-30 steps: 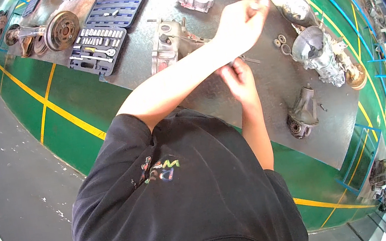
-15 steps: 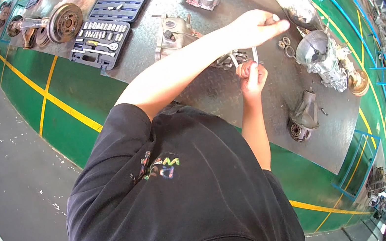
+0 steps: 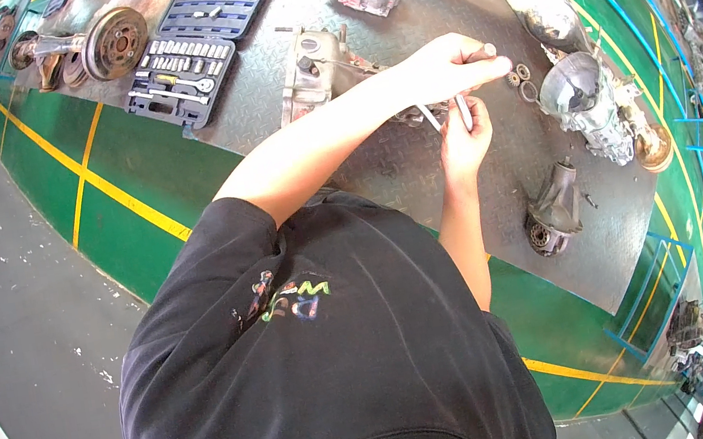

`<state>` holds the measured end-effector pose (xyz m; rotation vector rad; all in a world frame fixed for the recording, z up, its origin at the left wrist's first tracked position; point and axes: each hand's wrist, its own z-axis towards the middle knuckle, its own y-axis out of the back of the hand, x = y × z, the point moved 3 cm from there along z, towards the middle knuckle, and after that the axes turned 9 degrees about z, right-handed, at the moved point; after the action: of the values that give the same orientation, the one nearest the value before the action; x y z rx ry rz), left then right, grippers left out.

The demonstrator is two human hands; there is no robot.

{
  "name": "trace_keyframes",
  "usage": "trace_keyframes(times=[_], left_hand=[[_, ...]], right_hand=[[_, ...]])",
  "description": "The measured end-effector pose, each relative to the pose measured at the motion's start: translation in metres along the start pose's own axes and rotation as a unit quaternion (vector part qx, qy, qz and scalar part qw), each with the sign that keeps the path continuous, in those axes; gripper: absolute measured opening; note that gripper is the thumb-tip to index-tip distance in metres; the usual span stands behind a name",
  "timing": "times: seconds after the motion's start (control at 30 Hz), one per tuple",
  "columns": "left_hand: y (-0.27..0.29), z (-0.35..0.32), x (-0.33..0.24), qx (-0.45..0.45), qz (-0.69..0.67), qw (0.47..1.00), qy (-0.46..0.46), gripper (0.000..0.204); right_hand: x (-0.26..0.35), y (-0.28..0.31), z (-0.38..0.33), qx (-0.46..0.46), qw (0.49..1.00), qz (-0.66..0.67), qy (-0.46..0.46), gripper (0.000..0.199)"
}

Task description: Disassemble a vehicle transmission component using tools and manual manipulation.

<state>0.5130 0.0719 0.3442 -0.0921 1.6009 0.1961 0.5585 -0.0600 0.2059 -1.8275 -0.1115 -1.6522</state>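
Observation:
My left arm reaches across to the right, and my left hand (image 3: 460,67) is closed, its thumb pointing right. A small round brownish end (image 3: 489,51) shows beside that thumb; the rest of what I grip is hidden. Just below, my right hand (image 3: 467,140) is closed around a slim silver metal rod (image 3: 465,113) that points up toward the left hand. A second pale metal bar (image 3: 428,119) slants down to the right hand's fingers; whether I hold it too I cannot tell. Beyond the left forearm is a metal gearbox part (image 3: 317,66), partly covered.
On the metal-topped table (image 3: 417,169) an open blue socket set (image 3: 183,79) lies at the left, beside an axle with a brake drum (image 3: 116,44). Several small gear rings (image 3: 523,73), a bell-shaped gearbox housing (image 3: 573,91) and a dark cone-shaped housing (image 3: 555,205) are at the right.
My left hand has moved down and a little left, closer to the right hand. The rod in my right hand now tilts left, and the right hand has turned slightly.

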Motion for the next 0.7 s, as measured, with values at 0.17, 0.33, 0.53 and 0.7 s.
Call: trace_keyframes(times=[0.17, 0.33, 0.53, 0.7], left_hand=[[-0.02, -0.015, -0.008, -0.052, -0.092, 0.994, -0.015, 0.034], [-0.073, -0.046, -0.021, -0.049, 0.228, 0.937, -0.261, 0.033], [0.04, -0.034, -0.033, -0.174, 0.192, 0.965, 0.038, 0.043], [0.016, -0.05, -0.042, 0.008, 0.38, 0.917, -0.121, 0.036]], right_hand=[[-0.013, 0.025, 0.028, 0.009, 0.964, -0.205, 0.169, 0.002], [-0.003, -0.046, 0.058, 0.081, 0.995, -0.044, 0.03, 0.013], [0.005, -0.11, 0.01, 0.394, 0.899, 0.026, -0.188, 0.008], [0.047, -0.035, 0.048, 0.257, 0.963, -0.085, -0.01, 0.012]])
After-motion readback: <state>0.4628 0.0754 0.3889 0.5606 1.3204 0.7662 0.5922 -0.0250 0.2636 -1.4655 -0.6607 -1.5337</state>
